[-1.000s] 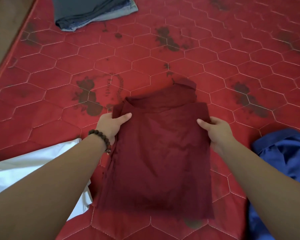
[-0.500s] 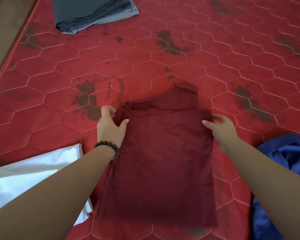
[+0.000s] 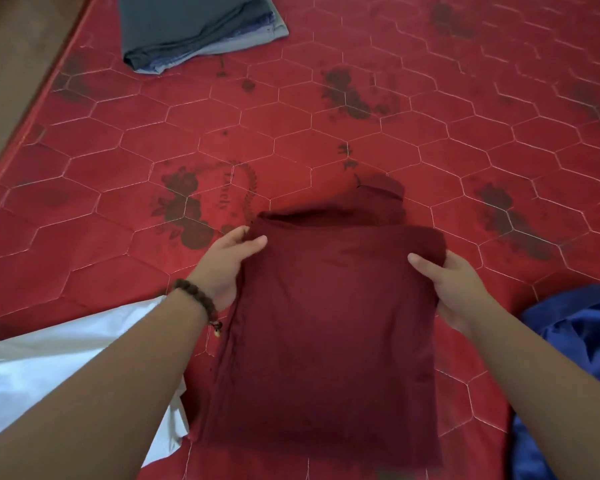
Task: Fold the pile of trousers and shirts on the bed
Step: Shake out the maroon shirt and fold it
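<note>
Maroon cotton shirt [image 3: 329, 323], half-folded, lies on the red quilted bed [image 3: 291, 133]. Left hand [image 3: 227, 268] and right hand [image 3: 454, 289] pinch its far corners, fingers closed on cloth. Best to bring both corners toward the near hem evenly, edges aligned.

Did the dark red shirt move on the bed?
Cannot tell. The dark red shirt lies in the same spot beside the white cloth; the camera shifts a little.

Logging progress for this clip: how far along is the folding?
Done: a folded grey stack lies at the far edge. In hand: both hands, left and right, grip the maroon garment, partly folded. Left: the white garment and blue garment, unfolded.
</note>
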Available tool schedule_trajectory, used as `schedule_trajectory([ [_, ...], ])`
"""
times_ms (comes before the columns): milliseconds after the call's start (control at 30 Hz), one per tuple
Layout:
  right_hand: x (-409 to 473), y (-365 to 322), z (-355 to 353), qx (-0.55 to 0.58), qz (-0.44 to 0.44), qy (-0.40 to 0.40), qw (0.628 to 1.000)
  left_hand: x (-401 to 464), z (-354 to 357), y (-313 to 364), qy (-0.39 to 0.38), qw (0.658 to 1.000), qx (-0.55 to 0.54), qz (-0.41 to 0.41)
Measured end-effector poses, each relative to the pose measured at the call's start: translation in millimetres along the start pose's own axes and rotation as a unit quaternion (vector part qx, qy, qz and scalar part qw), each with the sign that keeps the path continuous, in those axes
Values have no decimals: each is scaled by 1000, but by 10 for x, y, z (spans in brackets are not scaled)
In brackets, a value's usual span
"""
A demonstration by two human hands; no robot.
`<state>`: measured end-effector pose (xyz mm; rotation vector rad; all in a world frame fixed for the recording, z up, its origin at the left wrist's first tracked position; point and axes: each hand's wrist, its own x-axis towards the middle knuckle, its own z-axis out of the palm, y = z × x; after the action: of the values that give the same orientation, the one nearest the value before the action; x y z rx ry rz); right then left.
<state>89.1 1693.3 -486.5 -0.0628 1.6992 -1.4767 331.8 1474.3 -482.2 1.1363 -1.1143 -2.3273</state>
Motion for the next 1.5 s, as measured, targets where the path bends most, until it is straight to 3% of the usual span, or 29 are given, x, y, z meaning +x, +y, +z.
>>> schedule_trajectory([
  [67,-18,6,4,10,-2,9,1000,51,-63,34,-7,997,-45,-55],
  [133,-27,65,22,-35,60,-13,998,82,-42,-16,72,993,56,-77],
  [167,-23,88,31,-60,95,-31,993,109,-20,-44,100,988,99,-69],
  [233,12,81,56,-90,118,-37,988,135,11,-48,93,991,87,-39],
  [333,76,29,34,-52,72,3,996,147,-24,-26,47,998,-29,-20],
  [467,115,62,41,-81,55,22,995,192,-27,-116,115,993,28,-28],
  [567,152,60,66,-74,20,33,997,201,-23,-98,110,994,-15,-26],
  [633,135,64,118,-147,6,67,987,221,-45,-111,119,993,-2,-25],
  [733,35,122,230,-330,-63,217,917,269,-65,-180,182,959,213,43],
  [800,-115,165,392,-435,-218,277,828,278,-62,-195,224,918,313,96],
  [833,-193,215,510,-486,-301,254,781,287,-63,-202,228,911,327,106],
  [900,-322,405,791,-554,-400,122,720,312,-77,-209,220,911,332,104],
  [967,-372,628,1062,-616,-415,-37,669,332,-114,-216,213,912,335,101],
  [1033,-290,778,1148,-680,-403,-120,601,346,-152,-216,214,909,344,98],
  [1100,-131,760,986,-711,-353,-87,602,357,-176,-205,213,914,335,86],
  [1200,18,683,547,-738,-240,66,627,353,-164,-157,189,921,334,63],
  [1267,-19,641,423,-746,-209,105,624,347,-107,-113,178,912,363,70],
  [1333,-72,596,542,-716,-250,117,642,298,-25,-66,221,879,404,123],
  [1400,-90,546,779,-687,-309,112,648,176,76,-61,299,796,470,237],
  [1433,-95,549,914,-679,-334,99,647,108,147,-107,294,744,522,295],
  [1500,-118,604,1177,-677,-358,41,642,-12,319,-349,167,670,642,333],
])
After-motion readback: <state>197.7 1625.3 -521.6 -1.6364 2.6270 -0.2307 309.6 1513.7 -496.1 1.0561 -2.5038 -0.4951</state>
